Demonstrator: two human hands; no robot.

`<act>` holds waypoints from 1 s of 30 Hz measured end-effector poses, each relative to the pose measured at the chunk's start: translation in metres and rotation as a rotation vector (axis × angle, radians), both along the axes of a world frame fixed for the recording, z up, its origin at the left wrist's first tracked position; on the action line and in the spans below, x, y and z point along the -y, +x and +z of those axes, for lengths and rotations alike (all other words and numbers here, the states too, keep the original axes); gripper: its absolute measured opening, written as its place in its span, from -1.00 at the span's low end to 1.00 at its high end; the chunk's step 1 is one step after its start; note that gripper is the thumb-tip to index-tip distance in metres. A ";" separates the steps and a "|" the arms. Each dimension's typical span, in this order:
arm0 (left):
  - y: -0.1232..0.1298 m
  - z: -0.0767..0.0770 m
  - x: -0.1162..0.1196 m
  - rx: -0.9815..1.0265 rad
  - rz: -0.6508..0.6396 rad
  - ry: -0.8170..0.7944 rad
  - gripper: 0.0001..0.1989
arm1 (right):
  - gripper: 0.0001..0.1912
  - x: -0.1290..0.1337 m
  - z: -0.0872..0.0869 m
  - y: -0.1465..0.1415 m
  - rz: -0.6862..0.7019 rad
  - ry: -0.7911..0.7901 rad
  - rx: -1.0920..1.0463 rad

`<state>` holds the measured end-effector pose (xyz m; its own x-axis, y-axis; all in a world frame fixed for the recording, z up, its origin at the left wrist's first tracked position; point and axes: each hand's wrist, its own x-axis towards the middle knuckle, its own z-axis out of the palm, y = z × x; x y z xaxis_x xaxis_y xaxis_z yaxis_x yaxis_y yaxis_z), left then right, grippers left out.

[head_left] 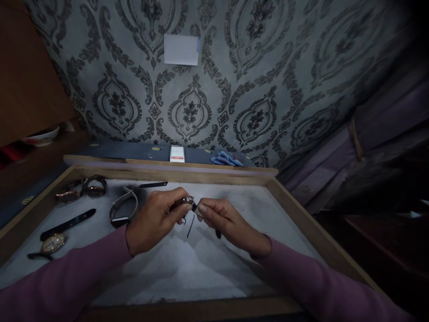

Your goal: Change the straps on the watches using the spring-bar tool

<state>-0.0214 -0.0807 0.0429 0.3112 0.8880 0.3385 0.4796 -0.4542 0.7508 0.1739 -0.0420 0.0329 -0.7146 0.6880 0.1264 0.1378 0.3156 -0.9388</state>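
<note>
Over the middle of a white-bottomed wooden tray, my left hand [157, 219] is closed on a metal-cased watch [186, 201], held near its rim. My right hand [228, 221] pinches a dark strap [218, 234], whose rounded end shows below the fingers. The strap's other end meets the edge of the watch between the two hands, and the exact joint is too small to make out. A thin dark stick [190, 226] lies under the hands, beside a small curved dark piece [184, 221].
Wooden tray walls [201, 176] surround the work. At the left are a gold-dialled watch [53, 243], a black strap [69, 224], a grey-banded watch [123, 210] and two dark watches [95, 186]. Behind the tray lie a small box [177, 154] and a blue cloth [226, 158].
</note>
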 end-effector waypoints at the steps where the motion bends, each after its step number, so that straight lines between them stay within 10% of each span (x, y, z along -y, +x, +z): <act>1: 0.000 0.000 0.000 -0.006 -0.001 -0.010 -0.82 | -0.57 0.001 0.000 0.000 -0.014 0.076 0.029; 8: 0.001 0.001 -0.005 0.221 -0.095 -0.327 -0.81 | -0.70 0.003 -0.002 0.004 -0.054 0.560 0.216; 17: -0.004 -0.002 -0.013 0.495 -0.217 -0.707 -0.68 | -0.78 0.002 -0.006 0.008 -0.060 0.755 0.279; 30: 0.001 0.000 -0.008 0.347 -0.144 -0.353 -0.76 | -0.57 0.004 0.000 0.000 -0.051 0.214 0.020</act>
<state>-0.0201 -0.0729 0.0430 0.3611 0.9234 0.1304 0.1262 -0.1869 0.9742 0.1743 -0.0458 0.0328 -0.6834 0.6824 0.2592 0.1768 0.4993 -0.8482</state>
